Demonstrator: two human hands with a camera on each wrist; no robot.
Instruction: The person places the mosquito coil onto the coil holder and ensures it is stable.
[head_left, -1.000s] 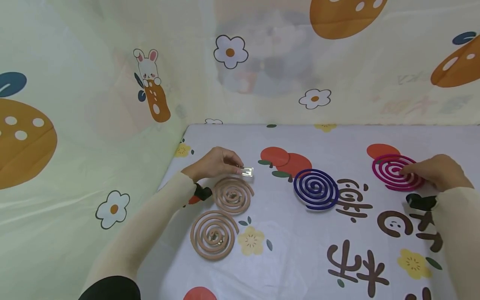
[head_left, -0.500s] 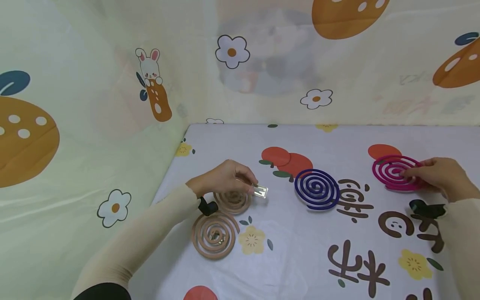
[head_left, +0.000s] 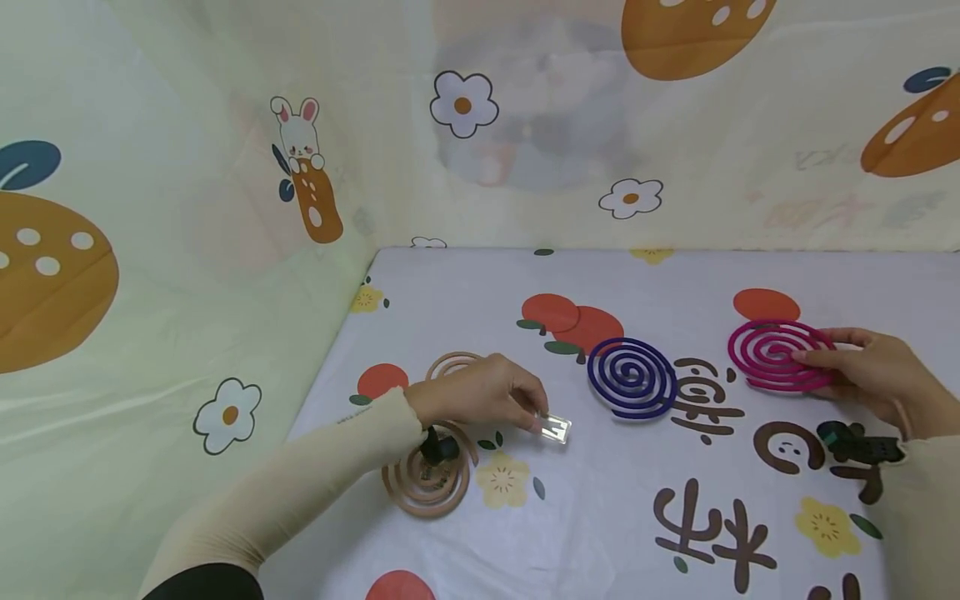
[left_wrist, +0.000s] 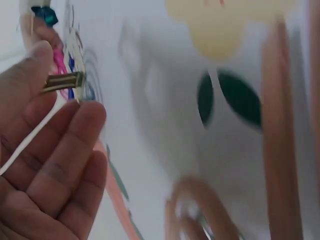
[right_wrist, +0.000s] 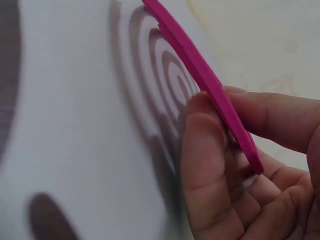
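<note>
In the head view my left hand (head_left: 483, 396) pinches a small metal coil stand (head_left: 557, 429) between thumb and fingers, above the cloth. The left wrist view shows this stand (left_wrist: 64, 81) edge-on at the fingertips, the other fingers loosely bent. My right hand (head_left: 885, 371) grips a pink mosquito coil (head_left: 778, 352), thumb on top and fingers underneath. From the right wrist, the coil (right_wrist: 210, 85) appears tilted and off the cloth, its shadow beneath. A dark blue coil (head_left: 632, 377) lies between the hands. My left arm partly covers two tan coils (head_left: 408, 504).
A white printed tablecloth (head_left: 600, 517) with fruit, flowers and brown lettering covers the table. Pale curtain-like sheets (head_left: 540, 150) enclose the back and left side. A black wrist device (head_left: 438, 447) sits over the nearer tan coil.
My left hand has moved right and nearer, carrying the metal stand away from the farther tan coil. The right hand has slid its fingers under the pink coil, raised it and shifted it slightly left.
</note>
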